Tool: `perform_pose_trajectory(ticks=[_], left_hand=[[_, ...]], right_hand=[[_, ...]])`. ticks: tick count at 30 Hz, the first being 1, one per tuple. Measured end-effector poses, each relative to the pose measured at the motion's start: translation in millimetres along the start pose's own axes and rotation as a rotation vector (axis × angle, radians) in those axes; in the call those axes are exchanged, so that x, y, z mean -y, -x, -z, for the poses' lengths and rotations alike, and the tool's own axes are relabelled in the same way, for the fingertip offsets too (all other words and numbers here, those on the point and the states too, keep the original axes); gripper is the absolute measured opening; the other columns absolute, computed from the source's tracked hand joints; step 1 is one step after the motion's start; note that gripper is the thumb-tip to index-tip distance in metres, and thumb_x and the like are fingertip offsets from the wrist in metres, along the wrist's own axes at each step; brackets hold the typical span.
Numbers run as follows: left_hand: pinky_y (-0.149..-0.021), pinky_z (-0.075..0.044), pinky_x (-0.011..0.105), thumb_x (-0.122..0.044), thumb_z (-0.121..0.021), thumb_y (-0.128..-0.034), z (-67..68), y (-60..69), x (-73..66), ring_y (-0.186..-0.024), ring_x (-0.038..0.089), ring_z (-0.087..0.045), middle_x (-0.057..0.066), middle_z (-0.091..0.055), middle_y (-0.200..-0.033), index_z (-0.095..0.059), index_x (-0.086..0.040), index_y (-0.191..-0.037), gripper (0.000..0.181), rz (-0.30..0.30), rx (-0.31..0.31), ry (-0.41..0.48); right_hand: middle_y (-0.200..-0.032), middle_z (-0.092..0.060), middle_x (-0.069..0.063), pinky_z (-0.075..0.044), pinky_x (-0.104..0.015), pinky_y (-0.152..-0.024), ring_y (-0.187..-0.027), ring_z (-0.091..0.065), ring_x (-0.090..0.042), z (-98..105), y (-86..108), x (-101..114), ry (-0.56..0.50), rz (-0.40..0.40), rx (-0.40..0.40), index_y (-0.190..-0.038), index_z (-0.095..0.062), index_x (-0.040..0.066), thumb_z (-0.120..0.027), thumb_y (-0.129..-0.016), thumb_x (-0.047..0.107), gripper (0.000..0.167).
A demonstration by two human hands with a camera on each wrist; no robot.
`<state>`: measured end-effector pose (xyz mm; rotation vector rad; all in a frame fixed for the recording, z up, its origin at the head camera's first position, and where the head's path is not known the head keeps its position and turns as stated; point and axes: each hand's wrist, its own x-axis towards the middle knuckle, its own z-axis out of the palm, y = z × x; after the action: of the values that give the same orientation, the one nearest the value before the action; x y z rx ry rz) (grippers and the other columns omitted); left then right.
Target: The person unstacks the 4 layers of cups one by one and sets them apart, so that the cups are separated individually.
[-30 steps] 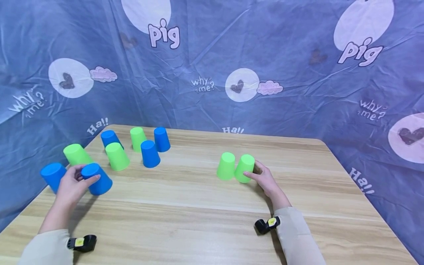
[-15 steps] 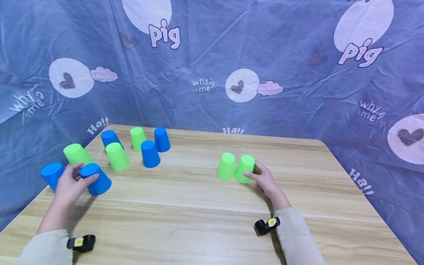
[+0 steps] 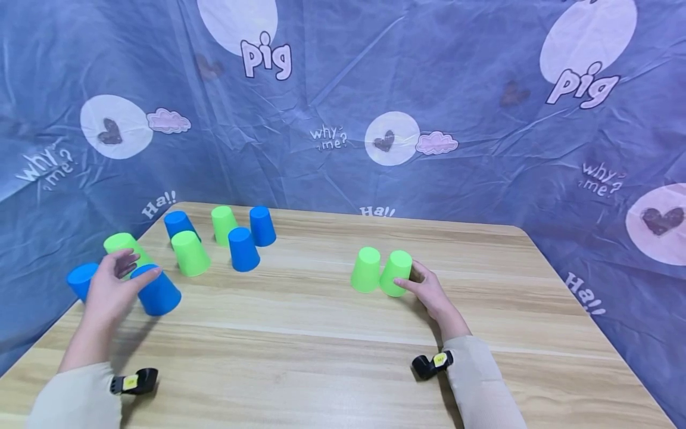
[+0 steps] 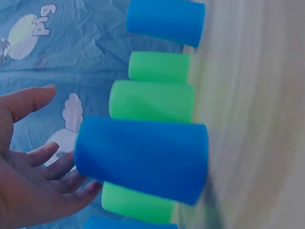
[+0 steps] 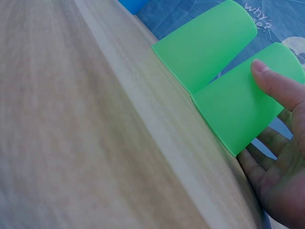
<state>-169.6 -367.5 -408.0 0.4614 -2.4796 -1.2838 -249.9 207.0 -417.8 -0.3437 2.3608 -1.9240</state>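
Note:
Upside down on the wooden table, a blue cup stands at the front left. Behind and beside its top is my left hand, thumb and fingers spread. In the left wrist view a gap separates the thumb from that blue cup, while the fingertips lie at or just behind its top end. My right hand holds an upturned green cup, thumb on the near side and fingers round the far side. Next to it is another green cup; in the right wrist view their bases meet at one corner.
Left of my left hand stands another blue cup, partly hidden. A green cup is behind the hand. Farther back are green cups and blue cups, all upside down. A blue printed cloth hangs behind the table.
My left hand has let go of the blue cup and lifted slightly, its fingers spreading; the cup stays on the table. The right hand and its green cup have hardly moved.

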Motion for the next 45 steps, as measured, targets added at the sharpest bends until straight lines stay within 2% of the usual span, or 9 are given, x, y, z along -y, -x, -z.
perform_pose_trajectory(ticks=[6,11,17,22,29,32,36,39,45], left_hand=[[-0.092,-0.023,0.055,-0.05,-0.061,-0.0719,-9.5,-20.1,8.5,-0.126,0.026,-0.018,0.003,-0.022,-0.139,-0.015,-0.032,-0.136,0.081,-0.075,-0.058,0.01],[-0.094,-0.017,0.056,-0.049,-0.062,-0.0715,-15.3,-31.1,7.0,-0.128,0.019,-0.011,-0.006,-0.018,-0.14,-0.014,-0.035,-0.135,0.081,-0.093,-0.09,0.015],[-0.096,-0.015,0.055,-0.049,-0.063,-0.0705,-22.1,-37.1,-9.9,-0.127,0.017,-0.01,-0.009,-0.019,-0.139,-0.016,-0.036,-0.134,0.08,-0.121,-0.107,0.041],[-0.096,-0.019,0.051,-0.045,-0.065,-0.071,-38.7,-38.0,-31.8,-0.126,0.013,-0.014,-0.009,-0.025,-0.136,-0.02,-0.035,-0.133,0.077,-0.198,-0.114,0.08],[-0.099,-0.015,0.047,-0.039,-0.067,-0.0715,-60.6,-49.1,-43.6,-0.124,0.009,-0.02,-0.008,-0.03,-0.133,-0.022,-0.033,-0.133,0.076,-0.298,-0.092,0.108],[-0.1,-0.014,0.045,-0.034,-0.068,-0.0723,-63.3,-33.3,-73.8,-0.124,0.013,-0.021,-0.002,-0.031,-0.133,-0.026,-0.027,-0.132,0.073,-0.312,-0.057,0.174],[-0.101,-0.01,0.045,-0.027,-0.067,-0.0754,-60.8,13.3,-141.2,-0.125,0.026,-0.02,0.013,-0.032,-0.131,-0.029,-0.01,-0.132,0.07,-0.336,0.019,0.241],[-0.101,-0.012,0.045,-0.023,-0.064,-0.0784,-63.6,36.6,-175.4,-0.123,0.032,-0.021,0.02,-0.031,-0.13,-0.026,-0.002,-0.132,0.069,-0.347,0.064,0.224],[-0.1,-0.016,0.046,-0.028,-0.063,-0.0786,-85.6,41.5,-190.7,-0.122,0.031,-0.025,0.018,-0.033,-0.13,-0.027,-0.002,-0.131,0.069,-0.326,0.117,0.217]], right_hand=[[-0.129,-0.039,-0.015,-0.019,-0.041,-0.1,-0.119,-0.032,-0.026,0.9,-0.8,-1.9,0.0,-0.001,-0.001,-0.13,-0.036,0.005,-0.067,-0.075,0.02,0.064],[-0.128,-0.039,-0.014,-0.02,-0.04,-0.099,-0.118,-0.033,-0.026,0.5,-1.0,-4.2,-0.01,0.009,0.0,-0.129,-0.037,0.005,-0.067,-0.075,0.018,0.063],[-0.127,-0.041,-0.015,-0.021,-0.04,-0.099,-0.117,-0.035,-0.026,1.1,-1.3,-5.0,-0.013,0.018,-0.004,-0.128,-0.038,0.004,-0.067,-0.075,0.018,0.063],[-0.127,-0.041,-0.015,-0.022,-0.039,-0.099,-0.116,-0.035,-0.026,1.0,-1.1,-4.5,-0.016,0.008,-0.007,-0.129,-0.038,0.004,-0.067,-0.075,0.018,0.063],[-0.128,-0.039,-0.015,-0.02,-0.039,-0.099,-0.118,-0.033,-0.026,0.5,-2.7,-5.5,-0.034,-0.006,0.003,-0.13,-0.036,0.005,-0.066,-0.076,0.015,0.062],[-0.129,-0.038,-0.015,-0.019,-0.04,-0.1,-0.119,-0.032,-0.026,0.9,-2.8,-5.5,-0.032,-0.012,0.003,-0.131,-0.035,0.005,-0.065,-0.077,0.013,0.062],[-0.129,-0.038,-0.015,-0.02,-0.04,-0.1,-0.119,-0.032,-0.026,0.9,-2.9,-4.6,-0.029,-0.021,0.0,-0.131,-0.034,0.005,-0.064,-0.077,0.013,0.062],[-0.129,-0.039,-0.015,-0.02,-0.039,-0.1,-0.118,-0.032,-0.026,0.6,-2.6,-3.6,-0.025,-0.028,-0.006,-0.13,-0.035,0.006,-0.066,-0.076,0.014,0.063],[-0.128,-0.04,-0.015,-0.02,-0.04,-0.099,-0.117,-0.034,-0.026,-0.4,-0.9,-1.8,-0.021,-0.021,-0.011,-0.13,-0.036,0.006,-0.067,-0.075,0.017,0.063]])
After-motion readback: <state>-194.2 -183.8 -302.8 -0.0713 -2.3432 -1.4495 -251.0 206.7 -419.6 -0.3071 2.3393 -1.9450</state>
